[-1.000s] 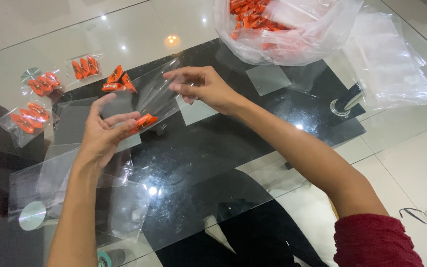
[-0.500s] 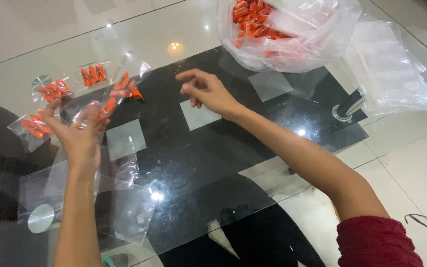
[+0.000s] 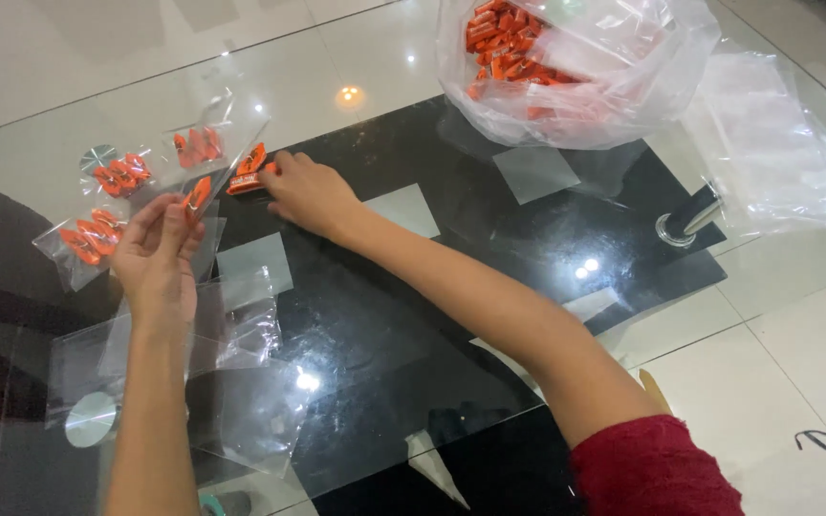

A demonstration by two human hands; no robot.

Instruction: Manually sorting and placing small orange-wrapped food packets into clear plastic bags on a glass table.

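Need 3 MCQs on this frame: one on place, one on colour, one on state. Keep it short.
1. Where is the big bag of loose orange pieces?
A. far right of the glass table
B. under the left hand
C. on the floor

2. What colour is the sleeve on the right arm?
A. blue
B. dark red
C. white

3. What is the left hand doing?
A. resting flat
B. holding up a small clear bag
C. gripping the table leg

A: it lies at the table's far right.
B: the cuff is dark red.
B: the fingers pinch a clear bag, while the right hand rests on loose orange pieces.
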